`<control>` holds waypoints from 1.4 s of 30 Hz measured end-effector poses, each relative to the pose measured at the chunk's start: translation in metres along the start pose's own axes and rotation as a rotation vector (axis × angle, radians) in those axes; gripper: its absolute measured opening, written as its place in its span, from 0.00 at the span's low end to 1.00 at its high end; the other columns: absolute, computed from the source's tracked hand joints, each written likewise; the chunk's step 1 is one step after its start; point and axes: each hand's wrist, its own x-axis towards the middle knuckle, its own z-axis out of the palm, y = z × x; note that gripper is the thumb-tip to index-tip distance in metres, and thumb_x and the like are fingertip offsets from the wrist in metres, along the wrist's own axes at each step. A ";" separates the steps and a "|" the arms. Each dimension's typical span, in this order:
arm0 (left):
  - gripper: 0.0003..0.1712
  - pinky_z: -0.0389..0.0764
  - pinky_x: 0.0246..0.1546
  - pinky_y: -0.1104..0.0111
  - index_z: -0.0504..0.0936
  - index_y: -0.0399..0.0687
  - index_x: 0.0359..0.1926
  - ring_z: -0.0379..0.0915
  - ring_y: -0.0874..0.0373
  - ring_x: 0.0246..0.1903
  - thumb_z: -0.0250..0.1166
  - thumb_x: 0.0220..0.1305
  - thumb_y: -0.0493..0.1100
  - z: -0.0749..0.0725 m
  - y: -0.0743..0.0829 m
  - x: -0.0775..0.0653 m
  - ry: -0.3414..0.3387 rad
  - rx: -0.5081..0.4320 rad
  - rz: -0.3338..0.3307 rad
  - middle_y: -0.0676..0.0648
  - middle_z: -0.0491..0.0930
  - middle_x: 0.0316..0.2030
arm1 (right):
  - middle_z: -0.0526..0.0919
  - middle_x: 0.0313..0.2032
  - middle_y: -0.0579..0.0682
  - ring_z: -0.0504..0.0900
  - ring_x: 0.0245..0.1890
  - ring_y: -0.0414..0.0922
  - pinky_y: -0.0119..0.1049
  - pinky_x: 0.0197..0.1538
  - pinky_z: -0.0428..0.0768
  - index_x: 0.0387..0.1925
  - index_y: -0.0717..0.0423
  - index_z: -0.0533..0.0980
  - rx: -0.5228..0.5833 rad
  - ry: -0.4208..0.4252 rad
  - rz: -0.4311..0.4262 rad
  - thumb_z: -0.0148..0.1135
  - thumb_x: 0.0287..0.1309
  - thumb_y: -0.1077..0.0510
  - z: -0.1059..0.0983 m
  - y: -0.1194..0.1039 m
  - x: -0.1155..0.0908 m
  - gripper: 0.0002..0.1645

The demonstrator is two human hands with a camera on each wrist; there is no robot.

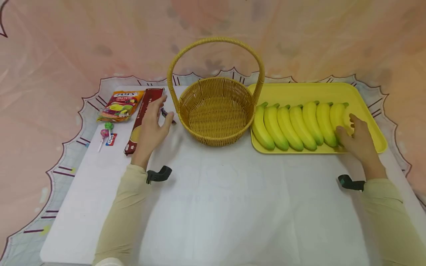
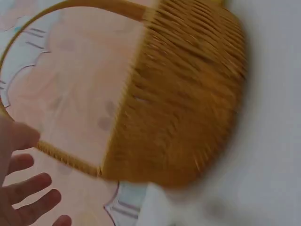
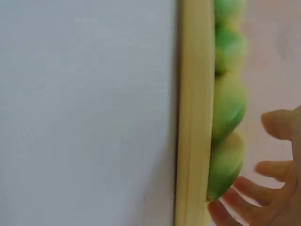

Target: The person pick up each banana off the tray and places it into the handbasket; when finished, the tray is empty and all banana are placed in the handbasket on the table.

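A woven basket (image 1: 217, 111) with a tall arched handle stands in the middle of the table. To its left, my left hand (image 1: 151, 127) is above a long dark red packet (image 1: 134, 135), thumb and fingers spread, holding nothing; the left wrist view shows the fingers (image 2: 33, 188) beside the basket's handle (image 2: 70, 160). A row of several bananas (image 1: 296, 127) lies side by side on a yellow tray (image 1: 299, 92). At the row's right end my right hand (image 1: 359, 142) reaches over the last banana (image 1: 337, 114), fingers apart; contact with it cannot be told.
Left of the red packet lie an orange candy bag (image 1: 119, 106), a green lollipop (image 1: 109, 126), a pink lollipop (image 1: 104, 133) and a small red and blue wrapped sweet (image 1: 111, 139). A small dark item (image 1: 168, 115) sits by the basket. Patterned cloth hangs behind the white table (image 1: 233, 199).
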 end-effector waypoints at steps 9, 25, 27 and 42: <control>0.31 0.72 0.62 0.60 0.58 0.61 0.71 0.64 0.59 0.63 0.53 0.69 0.45 0.026 0.029 0.030 0.243 -0.319 -0.041 0.50 0.65 0.65 | 0.56 0.67 0.72 0.59 0.63 0.71 0.67 0.59 0.63 0.73 0.60 0.45 0.055 0.017 0.136 0.41 0.65 0.37 0.005 0.007 0.003 0.45; 0.25 0.77 0.57 0.57 0.65 0.65 0.68 0.70 0.58 0.59 0.51 0.71 0.46 0.025 0.022 0.038 0.355 -0.320 -0.033 0.51 0.73 0.60 | 0.74 0.56 0.56 0.62 0.44 0.22 0.20 0.41 0.65 0.67 0.50 0.65 0.074 0.132 -0.247 0.58 0.62 0.52 0.048 -0.087 -0.061 0.32; 0.25 0.77 0.57 0.57 0.65 0.66 0.67 0.71 0.58 0.59 0.51 0.71 0.48 0.026 0.021 0.038 0.343 -0.330 -0.026 0.51 0.73 0.60 | 0.76 0.54 0.54 0.65 0.44 0.24 0.19 0.41 0.66 0.65 0.51 0.67 0.069 0.102 -0.329 0.60 0.60 0.56 0.056 -0.102 -0.068 0.31; 0.25 0.75 0.58 0.55 0.64 0.70 0.67 0.70 0.58 0.60 0.51 0.71 0.51 0.028 0.022 0.039 0.300 -0.331 -0.037 0.52 0.71 0.61 | 0.76 0.51 0.49 0.71 0.39 0.44 0.38 0.40 0.72 0.65 0.49 0.66 0.113 -0.137 -0.503 0.58 0.60 0.49 0.119 -0.233 -0.024 0.32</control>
